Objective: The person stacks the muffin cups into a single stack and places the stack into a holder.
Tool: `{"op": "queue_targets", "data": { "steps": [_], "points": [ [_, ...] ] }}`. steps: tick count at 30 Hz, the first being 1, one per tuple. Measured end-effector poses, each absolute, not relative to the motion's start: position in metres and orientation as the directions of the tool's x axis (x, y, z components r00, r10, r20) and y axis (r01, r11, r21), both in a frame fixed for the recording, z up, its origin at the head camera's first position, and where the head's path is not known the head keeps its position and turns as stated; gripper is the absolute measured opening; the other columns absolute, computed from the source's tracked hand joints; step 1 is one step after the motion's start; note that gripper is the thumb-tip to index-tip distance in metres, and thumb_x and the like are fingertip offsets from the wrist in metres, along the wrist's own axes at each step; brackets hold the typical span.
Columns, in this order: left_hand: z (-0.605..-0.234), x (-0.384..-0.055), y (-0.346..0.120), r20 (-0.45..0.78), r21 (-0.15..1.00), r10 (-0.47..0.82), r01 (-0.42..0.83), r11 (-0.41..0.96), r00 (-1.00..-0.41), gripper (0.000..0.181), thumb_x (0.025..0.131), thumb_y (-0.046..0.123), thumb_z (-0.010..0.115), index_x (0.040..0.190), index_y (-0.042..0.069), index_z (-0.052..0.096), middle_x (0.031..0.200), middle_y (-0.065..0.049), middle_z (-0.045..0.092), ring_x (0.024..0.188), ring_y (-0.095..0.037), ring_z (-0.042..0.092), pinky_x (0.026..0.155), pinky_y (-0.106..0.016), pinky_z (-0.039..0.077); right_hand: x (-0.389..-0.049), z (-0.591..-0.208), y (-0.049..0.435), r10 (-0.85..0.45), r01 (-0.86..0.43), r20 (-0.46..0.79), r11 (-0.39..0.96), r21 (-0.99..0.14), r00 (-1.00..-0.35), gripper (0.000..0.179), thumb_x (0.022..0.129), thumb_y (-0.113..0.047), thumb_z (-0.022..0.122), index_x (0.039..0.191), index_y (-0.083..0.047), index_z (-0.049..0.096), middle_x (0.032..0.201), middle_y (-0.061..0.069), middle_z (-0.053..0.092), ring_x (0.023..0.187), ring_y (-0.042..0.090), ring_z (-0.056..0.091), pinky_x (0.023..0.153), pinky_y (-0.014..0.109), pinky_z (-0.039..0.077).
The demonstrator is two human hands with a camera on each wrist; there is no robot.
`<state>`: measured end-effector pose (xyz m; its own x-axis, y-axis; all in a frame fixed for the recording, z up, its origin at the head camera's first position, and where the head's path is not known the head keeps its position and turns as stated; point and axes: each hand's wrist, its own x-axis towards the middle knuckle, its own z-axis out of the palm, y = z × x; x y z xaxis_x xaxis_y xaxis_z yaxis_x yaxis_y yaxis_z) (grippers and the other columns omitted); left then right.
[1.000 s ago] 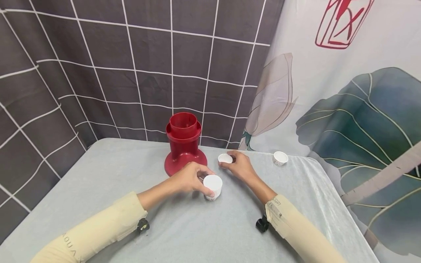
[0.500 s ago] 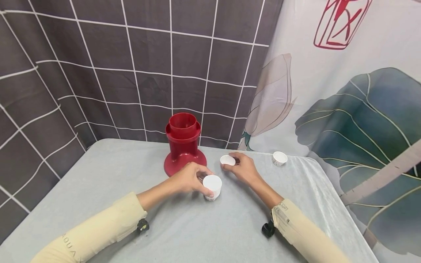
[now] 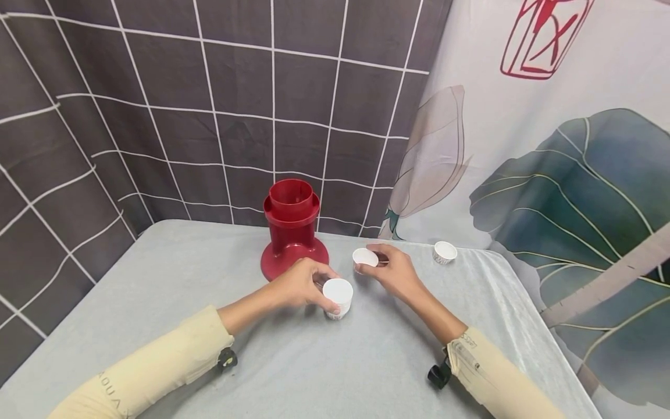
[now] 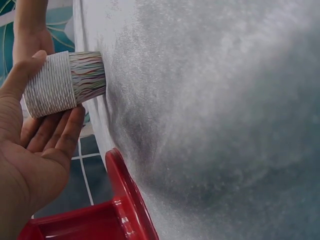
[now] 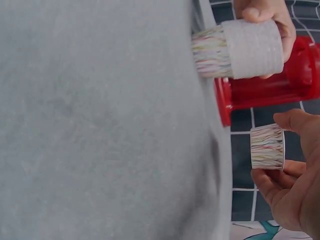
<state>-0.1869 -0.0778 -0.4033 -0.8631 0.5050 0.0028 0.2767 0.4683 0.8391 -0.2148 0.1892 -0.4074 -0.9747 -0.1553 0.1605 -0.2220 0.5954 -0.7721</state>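
Note:
My left hand (image 3: pixel 305 284) grips a stack of white paper baking cups (image 3: pixel 338 295) that stands upright on the table. In the left wrist view the stack (image 4: pixel 55 84) shows many nested rims and a lowest cup with coloured wavy stripes; thumb and fingers lie on opposite sides of it. Farther back and to the right, my right hand (image 3: pixel 396 271) pinches a single paper baking cup (image 3: pixel 364 256), mouth up. The right wrist view shows this cup (image 5: pixel 267 147) between thumb and fingertips, apart from the tabletop, its side striped too.
Behind the left hand stands a red plastic holder (image 3: pixel 292 230) with a round open top and wide base. Another paper baking cup (image 3: pixel 445 252) sits near the back right edge of the cloth-covered table (image 3: pixel 293 366). Hanging cloths close off the back.
My right hand has shifted a little to the right and toward me, with the single baking cup in it. The left hand and its stack stay in place.

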Motion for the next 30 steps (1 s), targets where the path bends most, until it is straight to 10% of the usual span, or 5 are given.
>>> {"op": "queue_targets", "data": {
  "steps": [30],
  "points": [
    [-0.403, -0.188, -0.079, 0.009, 0.834, 0.524, 0.295, 0.466, -0.852, 0.054, 0.076, 0.026, 0.106, 0.122, 0.008, 0.084, 0.103, 0.0, 0.085, 0.088, -0.012, 0.075, 0.081, -0.029, 0.063, -0.169, -0.377, 0.174, -0.278, -0.276, 0.164, 0.432, -0.859, -0.946, 0.056, 0.092, -0.024, 0.094, 0.142, -0.005, 0.076, 0.138, 0.018, 0.078, 0.113, 0.03, 0.084, 0.096, 0.031, 0.069]
  ]
}}
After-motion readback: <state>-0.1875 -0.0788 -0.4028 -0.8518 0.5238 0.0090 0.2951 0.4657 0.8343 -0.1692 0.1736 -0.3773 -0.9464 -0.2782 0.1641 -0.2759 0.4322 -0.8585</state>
